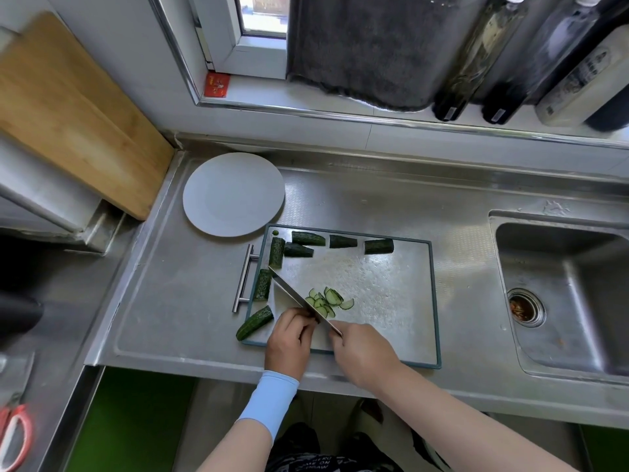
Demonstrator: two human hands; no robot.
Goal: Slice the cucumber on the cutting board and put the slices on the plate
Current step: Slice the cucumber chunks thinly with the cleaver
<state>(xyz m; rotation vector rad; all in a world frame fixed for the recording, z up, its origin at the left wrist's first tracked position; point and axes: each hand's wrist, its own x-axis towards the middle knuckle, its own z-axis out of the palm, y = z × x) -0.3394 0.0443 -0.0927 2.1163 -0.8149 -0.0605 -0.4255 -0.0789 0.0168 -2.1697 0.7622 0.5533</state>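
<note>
A steel cutting board lies on the counter. Several dark green cucumber chunks rest along its far and left edges, and one chunk overhangs the near left corner. A small heap of thin cucumber slices lies near the board's middle. My right hand grips the knife, whose blade angles up and left, edge down beside the slices. My left hand has its fingers curled against the blade; the piece under them is hidden. The white plate sits bare beyond the board's far left corner.
A sink with a drain lies to the right. A wooden board leans at the left wall. Bottles and a dark cloth stand on the window ledge. Red-handled scissors lie at the lower left.
</note>
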